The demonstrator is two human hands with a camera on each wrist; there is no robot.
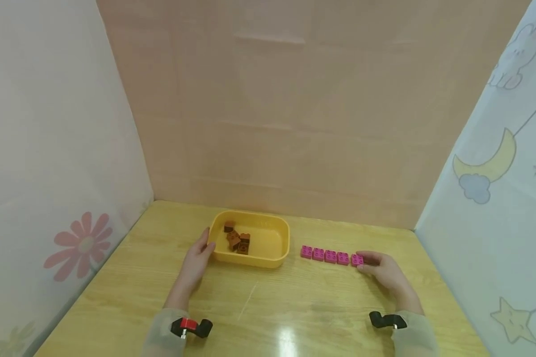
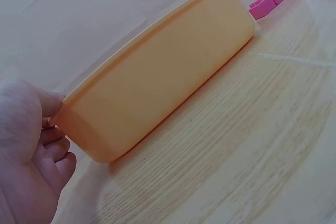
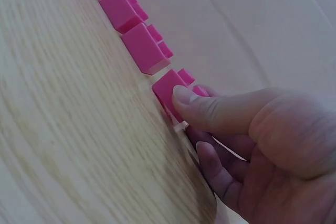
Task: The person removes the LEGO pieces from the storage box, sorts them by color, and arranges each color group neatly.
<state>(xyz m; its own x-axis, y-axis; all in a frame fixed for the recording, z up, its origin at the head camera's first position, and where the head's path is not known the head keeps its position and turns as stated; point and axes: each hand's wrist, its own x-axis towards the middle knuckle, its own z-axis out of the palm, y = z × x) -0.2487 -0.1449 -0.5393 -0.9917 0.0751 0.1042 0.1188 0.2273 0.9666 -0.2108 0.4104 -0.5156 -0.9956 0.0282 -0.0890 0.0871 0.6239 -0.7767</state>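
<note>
**Left hand (image 1: 195, 260) grips yellow tray (image 1: 281, 258), right hand (image 1: 387, 271) pinches end pink brick (image 1: 357, 260)**

A white cloth with a pink flower (image 1: 86, 244) hangs along the left edge of a wooden table (image 1: 268, 297). Near the far edge, left of the middle, the yellow tray rests on the surface, its left end held by the left hand with the thumb at the near corner. Several orange-brown bricks (image 1: 234, 239) lie jumbled in the tray's left half. Just beside its right end, a row of four pink bricks (image 1: 330, 256) runs toward the table's right edge. Past a narrow gap sits the end brick, between the right hand's thumb and fingers; whether it touches the wood cannot be told. A cloth with a yellow moon (image 1: 496, 161) borders the right edge.
</note>
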